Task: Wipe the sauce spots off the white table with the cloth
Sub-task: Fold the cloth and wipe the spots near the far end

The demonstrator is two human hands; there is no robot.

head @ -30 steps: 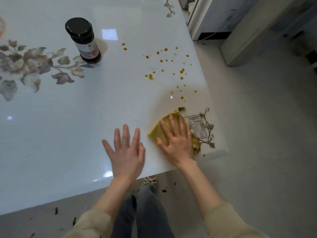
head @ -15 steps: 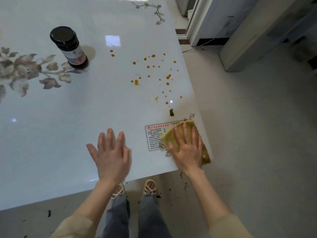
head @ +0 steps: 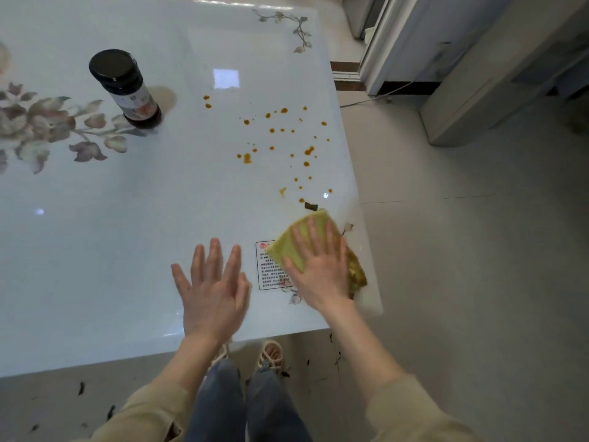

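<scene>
- The right hand (head: 318, 272), fingers straight and spread, is pressing the yellow cloth (head: 291, 247) flat onto the white table (head: 127, 234) by its near right corner.
- Compared with half a second ago, the cloth is lying farther from the near edge, its far corner now just beside a small dark scrap (head: 310, 205).
- The left hand (head: 213, 291) is staying open, fingers spread flat over the table near the near edge, holding nothing.
- Orange sauce spots (head: 307, 151) are lying scattered beyond the cloth, along the right edge.
- A printed sticker (head: 267, 275) is showing, partly under the cloth.
- A dark jar (head: 127, 87) is standing upright toward the far left.
</scene>
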